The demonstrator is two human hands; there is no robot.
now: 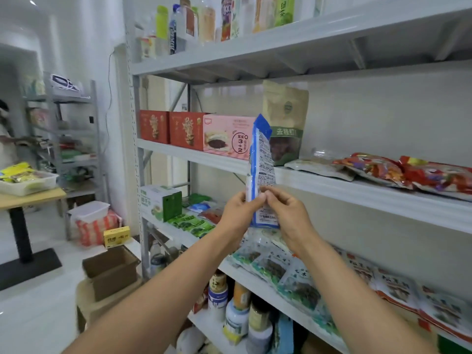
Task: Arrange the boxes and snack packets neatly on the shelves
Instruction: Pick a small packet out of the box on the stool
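We face a tall grey metal shelving unit (357, 190) that fills the space ahead of and to the right of our hands, its boards running above, behind and below them. Far off to the left of the hands stands a light wooden tabletop (30, 196) carrying a white plastic tray (28, 186) of yellow packets. Low on the left, on the floor, sits an open brown cardboard box (112, 269). High above the hands a row of plastic drink bottles (204, 19) lines the top board. On the board just behind the hands, to their upper left, two red cardboard boxes (186, 130) stand side by side with a pink cardboard box (224, 136) against them. Directly beyond the hands a tan paper pouch with a green band (286, 118) stands upright, and to the right shiny red snack packets (408, 172) lie flat on the same board. Below the hands, on the next board down, clear packets with green printing (281, 272) lie overlapping, while to the lower left are a white and green carton (161, 201) and some bright green packets (191, 223). Between the hands, in the air in front of the middle board's edge, is a slim blue and white snack packet (260, 159), upright, its top crossing the pink box and the pouch. Our left hand (237, 213) pinches its lower left edge, and our right hand (288, 215) grips its lower part with curled fingers, the fingertips of both hands touching.
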